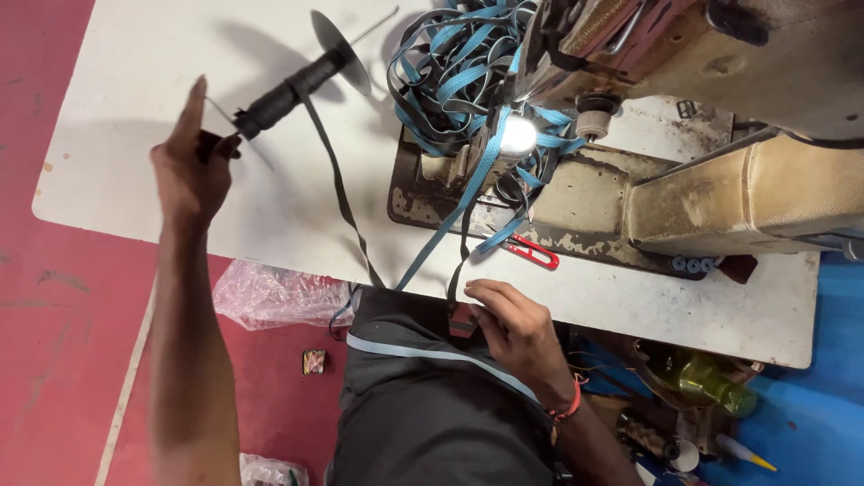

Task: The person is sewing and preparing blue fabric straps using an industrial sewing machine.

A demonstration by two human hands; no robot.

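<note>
Left hand (pixel 191 171) grips black-tape spool (pixel 288 90); right hand (pixel 513 328) pinches strap end (pixel 461 319) (at white table (pixel 135 117) edge).

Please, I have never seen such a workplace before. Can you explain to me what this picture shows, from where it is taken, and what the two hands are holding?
There is one picture, taken by a camera worn on the person's head, looking down at their lap and a white table. On the table stands an old, worn sewing machine, with a heap of blue and black straps beside it and small red thread snips in front. The left hand is raised and holds one end of a spool of black strap that has a round disc at its far end. The right hand rests at the table edge, pinching the strap ends that hang down.
</note>
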